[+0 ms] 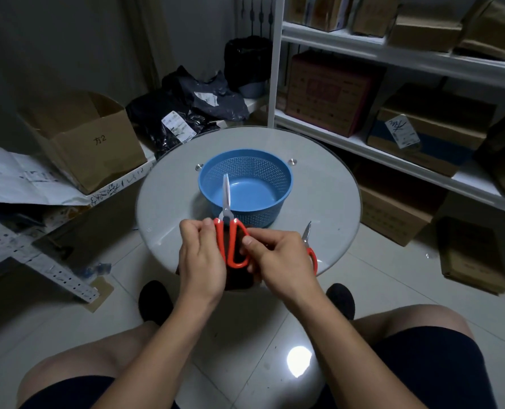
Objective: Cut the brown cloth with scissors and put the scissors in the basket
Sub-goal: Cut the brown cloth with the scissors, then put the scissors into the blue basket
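Red-handled scissors (230, 231) pinched by both hands just in front of the basket (244, 184), blades closed and pointing over its rim, likely readying a finger grip. Left hand (201, 258) and right hand (278, 258) each clasping a loop. Brown cloth (239, 280) beneath, mostly hidden.

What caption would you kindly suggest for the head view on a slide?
Both hands, left hand and right hand, hold red-handled scissors before an empty blue basket.
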Tool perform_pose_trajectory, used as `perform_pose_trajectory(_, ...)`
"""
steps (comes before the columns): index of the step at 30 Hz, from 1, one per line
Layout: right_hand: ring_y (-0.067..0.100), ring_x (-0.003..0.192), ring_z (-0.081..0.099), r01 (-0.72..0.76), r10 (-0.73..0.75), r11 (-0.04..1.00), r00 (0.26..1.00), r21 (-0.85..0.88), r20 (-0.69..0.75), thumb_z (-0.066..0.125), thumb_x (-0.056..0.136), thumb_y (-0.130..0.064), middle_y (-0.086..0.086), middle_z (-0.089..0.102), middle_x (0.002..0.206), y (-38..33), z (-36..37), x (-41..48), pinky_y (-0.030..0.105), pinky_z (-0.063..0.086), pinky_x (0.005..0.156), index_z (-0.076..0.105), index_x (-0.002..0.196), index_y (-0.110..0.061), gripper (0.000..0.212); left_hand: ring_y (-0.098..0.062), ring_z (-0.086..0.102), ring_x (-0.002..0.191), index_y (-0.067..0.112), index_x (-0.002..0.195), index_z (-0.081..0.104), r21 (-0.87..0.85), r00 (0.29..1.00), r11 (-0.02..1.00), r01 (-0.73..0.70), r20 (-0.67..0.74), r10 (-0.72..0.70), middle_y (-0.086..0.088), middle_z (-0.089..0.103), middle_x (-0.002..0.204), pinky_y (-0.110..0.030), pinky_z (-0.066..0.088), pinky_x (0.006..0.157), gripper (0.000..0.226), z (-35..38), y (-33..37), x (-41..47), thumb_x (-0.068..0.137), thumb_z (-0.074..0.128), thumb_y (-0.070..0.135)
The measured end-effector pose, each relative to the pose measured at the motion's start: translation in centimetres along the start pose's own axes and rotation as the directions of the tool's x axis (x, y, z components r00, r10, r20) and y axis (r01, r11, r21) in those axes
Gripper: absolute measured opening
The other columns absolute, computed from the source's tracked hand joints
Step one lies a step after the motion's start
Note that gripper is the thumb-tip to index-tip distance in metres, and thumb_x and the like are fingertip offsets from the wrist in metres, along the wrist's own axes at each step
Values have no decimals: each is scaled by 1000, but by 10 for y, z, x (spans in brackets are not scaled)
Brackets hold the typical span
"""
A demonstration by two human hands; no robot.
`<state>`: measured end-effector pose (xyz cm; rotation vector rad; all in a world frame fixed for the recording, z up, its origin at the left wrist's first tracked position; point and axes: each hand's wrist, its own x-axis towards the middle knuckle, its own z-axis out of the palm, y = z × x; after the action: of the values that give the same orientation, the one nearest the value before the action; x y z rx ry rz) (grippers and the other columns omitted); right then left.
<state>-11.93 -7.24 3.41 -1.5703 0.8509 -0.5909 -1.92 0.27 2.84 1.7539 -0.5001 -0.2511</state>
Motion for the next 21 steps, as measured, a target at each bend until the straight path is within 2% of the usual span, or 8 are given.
perform_pose_trajectory(2, 14, 49, 53, -20, 22, 997, 999, 80, -24, 59, 97, -11, 8, 63, 65, 3, 2, 3, 35, 51, 51, 80, 95, -17, 22, -15, 53, 70, 11, 91, 42, 58, 999, 997, -54, -2, 54, 4, 53, 73, -33, 32, 66, 28, 9, 12, 1, 104, 35, 36)
perform_pose_trajectory(3, 15, 50, 52, -27, 32, 992, 999, 120, -40, 59, 97, -10, 7, 63, 66, 2, 0, 5, 34, 51, 49, 80, 94, -15, 22, -16, 56, 72, 12, 91, 42, 46, 997, 996, -72, 22, 71, 2, 55, 74, -33, 34, 67, 30, 13, 16, 3, 103, 34, 39)
perform_pose_trajectory(6, 3, 46, 52, -26, 45, 987, 993, 161, -113, 61, 96, -6, -4, 67, 63, -8, -21, 24, 19, 43, 48, 79, 96, -10, 18, -27, 64, 79, 25, 87, 49, -69, 985, 997, -19, 170, 30, -4, 66, 80, -44, 51, 78, 36, 26, 17, 22, 93, 33, 57)
perform_pose_trajectory(9, -3, 52, 59, 5, -19, 998, 971, -59, -238, 64, 94, -11, 1, 74, 73, -21, -44, 66, 16, 47, 56, 80, 98, -9, 16, -27, 58, 73, 28, 82, 55, -36, 975, 999, 4, 222, 4, -1, 62, 76, -46, 49, 79, 39, 29, 14, 48, 86, 36, 61)
perform_pose_trajectory(11, 7, 75, 70, 4, -85, 961, 955, -276, -284, 64, 93, -17, 5, 78, 85, -26, -50, 100, 29, 59, 74, 81, 98, -11, 19, -28, 61, 72, 24, 83, 58, 108, 985, 994, -20, 174, 1, 0, 66, 74, -43, 50, 78, 35, 27, 9, 63, 80, 43, 55)
perform_pose_trajectory(13, 23, 87, 72, -12, -125, 899, 951, -438, -283, 62, 93, -18, 10, 79, 94, -28, -48, 129, 43, 61, 83, 81, 101, -9, 23, -23, 65, 63, 18, 77, 63, 234, 986, 971, 51, 140, -85, 0, 70, 65, -38, 51, 69, 28, 23, 3, 75, 79, 51, 43)
perform_pose_trajectory(16, 35, 90, 71, -8, -179, 757, 959, -654, -219, 62, 89, -18, 18, 77, 98, -33, -35, 157, 40, 60, 81, 80, 101, -8, 24, -16, 56, 37, 11, 68, 68, 259, 934, 938, 232, 209, -289, -2, 68, 50, -26, 40, 49, 34, 24, -3, 82, 86, 54, 36)
perform_pose_trajectory(21, 39, 104, 66, 72, -155, 492, 988, -867, -6, 67, 81, -19, 19, 72, 111, -27, -9, 175, 35, 46, 73, 74, 109, -13, 30, -15, 52, 27, 0, 79, 62, 175, 864, 903, 393, 265, -427, -10, 67, 53, -17, 33, 29, 36, 35, -9, 94, 96, 51, 30)
